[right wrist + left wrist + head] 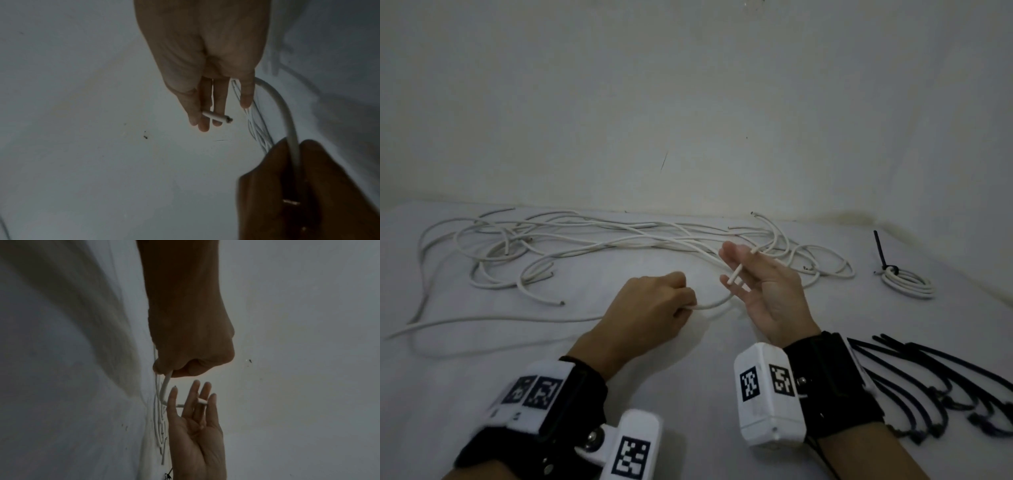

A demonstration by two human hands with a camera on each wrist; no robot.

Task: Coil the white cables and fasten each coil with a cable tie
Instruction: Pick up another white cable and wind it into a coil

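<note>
Head view puts the working cable point(709, 306) between the two hands, a short bowed span just above the white table point(688, 377). Its cut end point(734, 275) lies threaded across the straight fingers of the right hand point(763, 291), over some and under others as far as the wrist views show, so the grip there is a flat weave between extended fingers rather than a closed fist. That looks chosen: the end is anchored while the palm stays wide as a former to wrap turns around. The left hand point(650, 308) is curled tight on the same cable a little way along, knuckles up — probably to feed slack and steer the first loop toward the right palm.

Beyond the hands the loose white cables point(571, 246) sprawl in a tangle across the far side of the table, well apart from the left hand but running close behind the right, so the coiling has hardly begun for this piece.

One finished coil point(907, 284) sits far right, bound by a black tie whose tail stands up. A spread of black cable ties point(935, 387) lies just beside the right wrist — near at hand for fastening.
</note>
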